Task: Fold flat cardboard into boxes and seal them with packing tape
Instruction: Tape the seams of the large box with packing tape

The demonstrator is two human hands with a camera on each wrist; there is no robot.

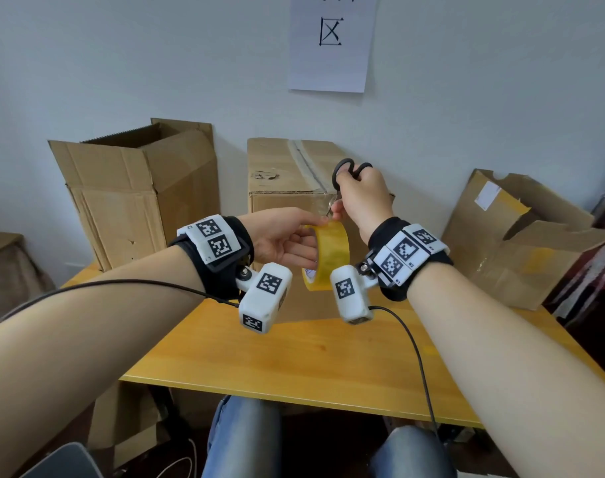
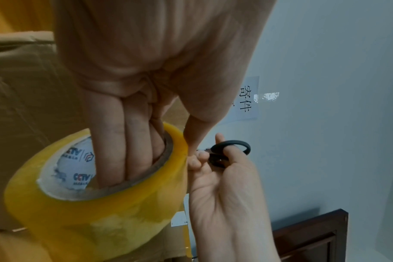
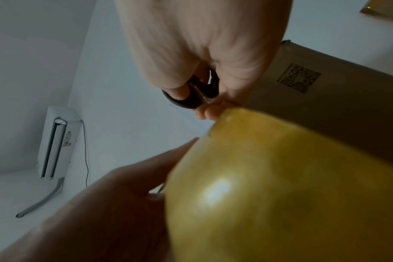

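Note:
My left hand (image 1: 287, 239) holds a roll of yellow packing tape (image 1: 328, 257) above the table, with several fingers (image 2: 123, 145) pushed through its core and the thumb on the outer rim. My right hand (image 1: 359, 201) grips black-handled scissors (image 1: 349, 170), handles up and blades pointing down at the top of the roll. Its fingertips (image 2: 198, 161) touch the tape roll (image 2: 96, 203) at the rim. In the right wrist view the scissors (image 3: 191, 95) sit in the palm just above the roll (image 3: 280, 186). A sealed cardboard box (image 1: 287, 170) stands behind the hands.
An open tall carton (image 1: 135, 188) stands at the back left of the yellow table (image 1: 294, 353). Torn, flattened cardboard (image 1: 522, 236) lies at the right. A paper sign (image 1: 332, 43) hangs on the wall. Cables run from both wrist cameras across the table.

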